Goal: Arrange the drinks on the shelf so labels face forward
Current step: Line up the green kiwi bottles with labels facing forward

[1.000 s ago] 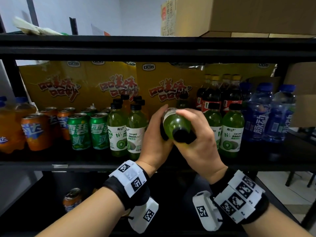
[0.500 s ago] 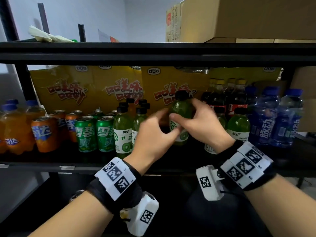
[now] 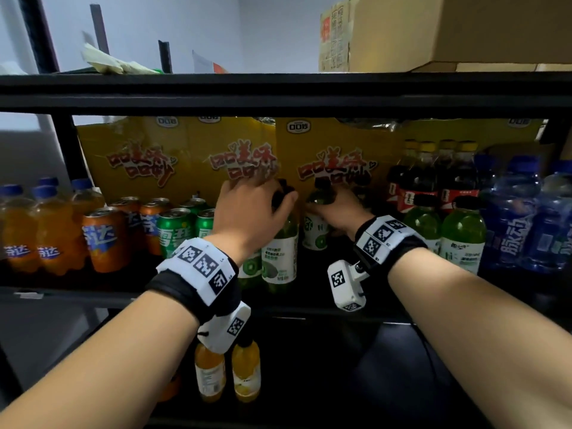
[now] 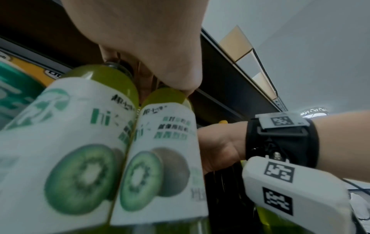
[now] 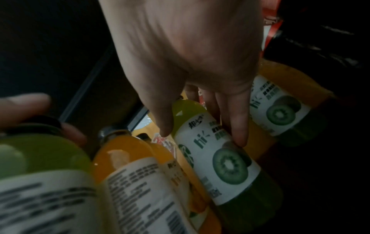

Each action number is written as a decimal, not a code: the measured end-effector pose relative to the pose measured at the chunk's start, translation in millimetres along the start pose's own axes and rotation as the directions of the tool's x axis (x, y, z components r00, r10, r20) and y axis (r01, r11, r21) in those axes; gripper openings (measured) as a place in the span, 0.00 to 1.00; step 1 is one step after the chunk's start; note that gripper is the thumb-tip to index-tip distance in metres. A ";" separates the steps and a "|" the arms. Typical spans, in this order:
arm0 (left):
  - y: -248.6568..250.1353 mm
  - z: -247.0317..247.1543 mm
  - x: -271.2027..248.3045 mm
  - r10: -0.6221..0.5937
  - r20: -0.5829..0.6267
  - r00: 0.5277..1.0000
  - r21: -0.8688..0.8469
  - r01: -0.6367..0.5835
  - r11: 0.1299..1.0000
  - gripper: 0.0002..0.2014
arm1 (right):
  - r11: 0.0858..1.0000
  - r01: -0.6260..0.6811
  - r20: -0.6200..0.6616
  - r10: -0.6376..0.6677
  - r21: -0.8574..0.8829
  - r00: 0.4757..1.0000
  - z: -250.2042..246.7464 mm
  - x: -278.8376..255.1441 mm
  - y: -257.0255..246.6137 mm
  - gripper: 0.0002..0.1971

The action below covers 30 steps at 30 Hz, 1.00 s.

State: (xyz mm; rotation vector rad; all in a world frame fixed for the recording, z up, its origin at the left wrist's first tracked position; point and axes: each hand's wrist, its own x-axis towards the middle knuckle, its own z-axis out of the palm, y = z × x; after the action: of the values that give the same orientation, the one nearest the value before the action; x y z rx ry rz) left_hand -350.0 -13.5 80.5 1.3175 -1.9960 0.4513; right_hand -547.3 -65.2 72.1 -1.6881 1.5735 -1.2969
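Head view, two hands (image 3: 247,212) atop roughly five kiwi bottles (image 3: 462,239)

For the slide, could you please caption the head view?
Left hand grips a kiwi bottle's cap while the right hand holds a neighbouring kiwi bottle on the shelf.

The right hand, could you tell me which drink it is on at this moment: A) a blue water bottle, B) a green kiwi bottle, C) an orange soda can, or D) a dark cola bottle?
B: the right hand has its fingers round the neck and shoulder of a green kiwi bottle standing on the shelf, its kiwi label towards the front.
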 end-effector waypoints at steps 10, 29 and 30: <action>-1.3 19.4 -8.2 0.014 -0.038 0.999 -0.066 -0.016 0.998 0.25 | 0.997 0.055 -0.020 -0.056 -0.056 0.998 19.3 29.0 4.7 0.16; 0.3 15.6 -4.1 -0.015 -0.015 1.000 -0.101 0.014 0.995 0.21 | 0.876 -0.177 -0.303 0.037 -0.450 0.952 -36.1 34.2 16.3 0.30; 0.8 14.8 -3.9 -0.018 -0.021 1.000 -0.110 0.016 0.994 0.21 | 0.876 -0.176 -0.324 0.024 -0.449 0.946 -35.4 32.3 18.1 0.29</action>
State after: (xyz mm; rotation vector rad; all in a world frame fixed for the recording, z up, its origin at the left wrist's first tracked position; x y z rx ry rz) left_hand -355.1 -19.8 67.5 1.2556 -1.9618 0.3411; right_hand -590.6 -91.0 81.8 -1.6969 2.2888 -1.2345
